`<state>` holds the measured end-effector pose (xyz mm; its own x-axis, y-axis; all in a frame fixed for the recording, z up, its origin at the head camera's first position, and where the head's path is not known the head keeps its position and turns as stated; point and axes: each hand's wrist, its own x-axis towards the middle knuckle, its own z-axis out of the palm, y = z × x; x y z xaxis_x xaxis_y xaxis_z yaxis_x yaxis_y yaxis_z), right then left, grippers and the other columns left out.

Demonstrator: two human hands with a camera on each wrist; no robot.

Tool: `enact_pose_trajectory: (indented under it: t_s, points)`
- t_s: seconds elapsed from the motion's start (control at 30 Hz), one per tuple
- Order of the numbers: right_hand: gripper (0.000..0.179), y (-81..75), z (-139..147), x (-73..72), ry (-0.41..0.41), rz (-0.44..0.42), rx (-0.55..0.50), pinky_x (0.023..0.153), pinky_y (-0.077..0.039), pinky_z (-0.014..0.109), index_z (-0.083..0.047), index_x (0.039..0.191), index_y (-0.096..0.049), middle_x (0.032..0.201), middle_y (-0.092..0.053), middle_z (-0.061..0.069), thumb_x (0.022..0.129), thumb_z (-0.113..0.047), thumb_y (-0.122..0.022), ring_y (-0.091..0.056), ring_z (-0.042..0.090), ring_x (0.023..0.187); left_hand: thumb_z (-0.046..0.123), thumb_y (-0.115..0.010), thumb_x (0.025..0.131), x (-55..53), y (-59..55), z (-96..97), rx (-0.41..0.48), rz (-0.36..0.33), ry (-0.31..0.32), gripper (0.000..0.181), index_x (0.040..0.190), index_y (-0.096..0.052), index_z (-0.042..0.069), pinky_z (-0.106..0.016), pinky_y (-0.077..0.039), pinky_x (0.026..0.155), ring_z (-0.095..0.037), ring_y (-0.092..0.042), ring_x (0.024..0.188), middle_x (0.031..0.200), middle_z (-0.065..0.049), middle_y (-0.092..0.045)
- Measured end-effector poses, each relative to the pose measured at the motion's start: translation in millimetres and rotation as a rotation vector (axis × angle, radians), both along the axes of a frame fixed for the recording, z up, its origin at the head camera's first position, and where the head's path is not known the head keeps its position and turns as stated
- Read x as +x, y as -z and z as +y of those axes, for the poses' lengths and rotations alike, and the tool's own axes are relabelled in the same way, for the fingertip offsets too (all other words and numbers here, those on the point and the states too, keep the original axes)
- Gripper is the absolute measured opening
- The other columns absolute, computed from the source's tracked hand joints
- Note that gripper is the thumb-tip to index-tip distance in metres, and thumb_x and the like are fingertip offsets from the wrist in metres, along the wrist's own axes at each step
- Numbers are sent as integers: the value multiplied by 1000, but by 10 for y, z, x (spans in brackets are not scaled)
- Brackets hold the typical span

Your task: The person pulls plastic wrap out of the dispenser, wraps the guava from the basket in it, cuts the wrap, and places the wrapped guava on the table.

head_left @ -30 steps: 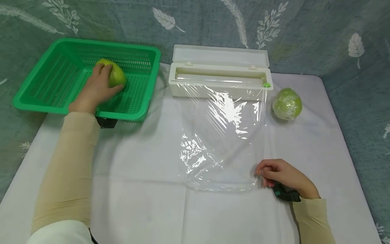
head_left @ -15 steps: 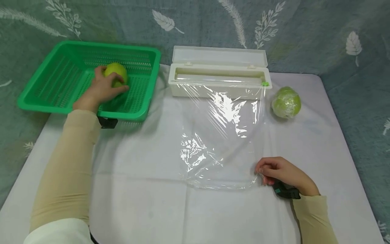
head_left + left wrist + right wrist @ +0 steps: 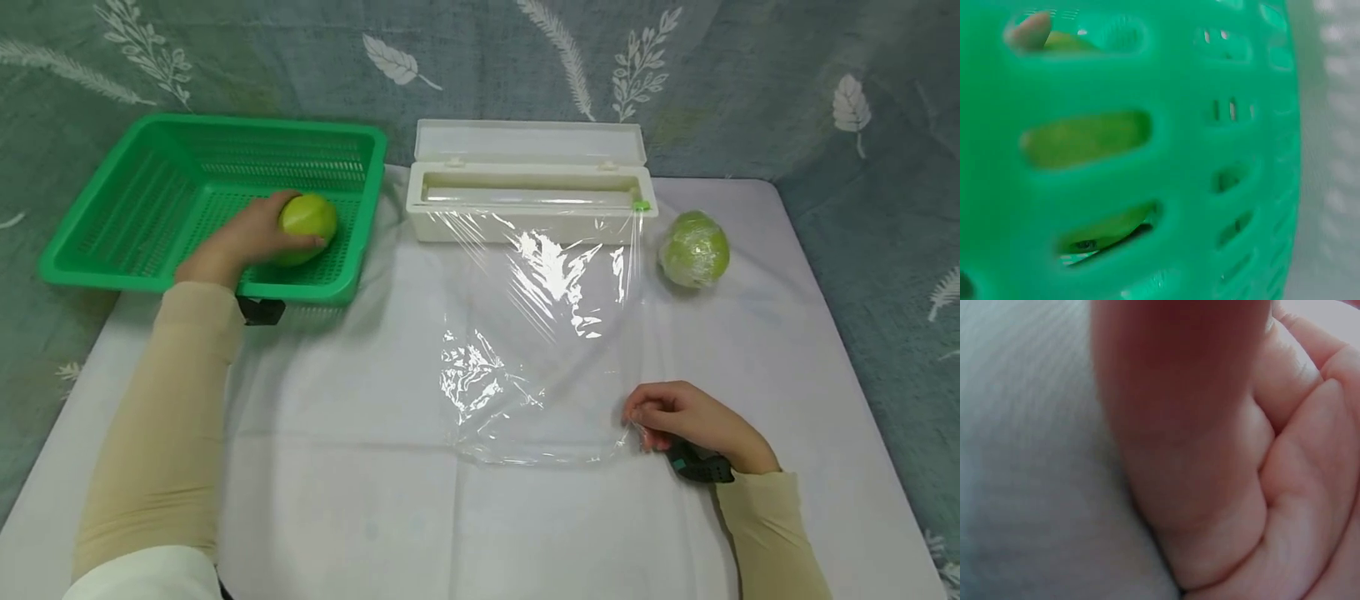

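While the left hand (image 3: 247, 237) clasps a smooth, round yellow-green fruit (image 3: 309, 218) inside a slotted green plastic basket (image 3: 112, 277) at the upper left of the frame, the right hand (image 3: 693, 421) pinches a corner of clear plastic film (image 3: 525, 367) at the lower right. The glossy sheet — creased and streaked with glare — runs down the center from a roll (image 3: 525, 197) in a long, cream-colored box (image 3: 415, 223), its translucent lid (image 3: 528, 142) raised. Near the box's right end sits a film-wrapped fruit (image 3: 696, 250), its covering crinkled and shiny. A softly creased white cloth (image 3: 337, 500) lies beneath; blue-green fabric (image 3: 480, 67) printed with pale leaves hangs across the top.

Compared with one second earlier, the fruit in the basket has shifted right and lower in the frame, and the left hand — then spread over its upper left side — now has the thumb along the near side. The right hand keeps its pinch on the film, and the wrapped fruit remains at the right.
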<state>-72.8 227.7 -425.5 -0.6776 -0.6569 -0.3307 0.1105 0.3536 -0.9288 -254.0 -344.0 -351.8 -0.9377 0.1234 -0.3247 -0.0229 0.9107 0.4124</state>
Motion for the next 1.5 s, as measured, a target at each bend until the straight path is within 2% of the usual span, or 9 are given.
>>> enact_pose_trajectory:
  t_s: [0.13, 0.27, 0.6, 0.7, 0.87, 1.1, 1.23, 1.37, 1.5]
  points:
    - [11, 21, 3, -4, 0, 11, 5, 48, -47, 31, -3, 93, -58, 64, -59, 10, 91, -11, -51, -53, 17, 52, 56, -58, 77, 46, 6, 26, 41, -14, 25, 93, 144, -9, 13, -52, -35, 75, -38, -40, 100, 129, -23, -34]
    - [10, 26, 12, -15, 7, 20, 16, 48, -47, 31, -3, 93, -58, 63, -59, 10, 91, -9, -50, -53, 18, 52, 53, -60, 77, 113, -45, 73, 144, 60, -11, 88, 143, -12, 20, -49, -37, 71, -36, -42, 98, 131, -17, -35]
    - [12, 0, 28, -12, 17, 4, 30, 49, -47, 30, -2, 95, -58, 64, -59, 11, 91, -10, -50, -53, 18, 53, 41, -72, 69, 467, -370, 423, 273, 530, -102, 79, 133, -26, 45, -56, -32, 81, -29, -40, 108, 133, 1, -35]
    - [11, -15, 45, -3, 15, 5, 27, 49, -47, 30, -1, 95, -57, 64, -59, 11, 91, -10, -50, -53, 18, 53, 38, -74, 68, 575, -447, 660, 320, 615, -32, 78, 133, -31, 42, -53, -33, 82, -25, -41, 108, 130, 4, -38]
    - [11, -16, 36, -4, 11, 15, 12, 49, -47, 30, -2, 94, -57, 64, -58, 11, 91, -11, -51, -53, 18, 53, 34, -77, 64, 674, -483, 1108, 367, 716, 166, 80, 134, -36, 29, -48, -37, 83, -20, -41, 110, 130, 2, -36]
    - [13, 50, 5, -18, 0, 21, 12, 49, -46, 30, -4, 93, -57, 63, -59, 10, 91, -16, -51, -52, 16, 52, 45, -74, 63, 729, -380, 1685, 358, 724, 396, 79, 131, -39, 22, -41, -41, 81, -18, -44, 106, 128, 2, -37]
    - [11, 59, 1, -21, 3, 17, 14, 49, -47, 30, -6, 94, -58, 64, -59, 10, 92, -14, -50, -52, 17, 52, 54, -68, 65, 771, -275, 2042, 330, 665, 512, 78, 130, -39, 22, -36, -42, 79, -15, -46, 103, 127, 3, -38]
    - [10, 47, 5, -18, 8, 15, 30, 49, -47, 30, -4, 93, -58, 64, -59, 11, 91, -11, -50, -53, 17, 53, 61, -62, 67, 846, -165, 2440, 279, 571, 565, 75, 129, -39, 25, -31, -45, 71, -10, -46, 99, 124, 7, -38]
    - [11, 34, 8, -16, 18, 11, 41, 49, -47, 29, -3, 93, -57, 63, -59, 11, 91, -11, -51, -52, 17, 52, 62, -60, 66, 864, -13, 2748, 219, 512, 553, 74, 128, -39, 28, -27, -45, 63, -6, -44, 98, 119, 10, -39]
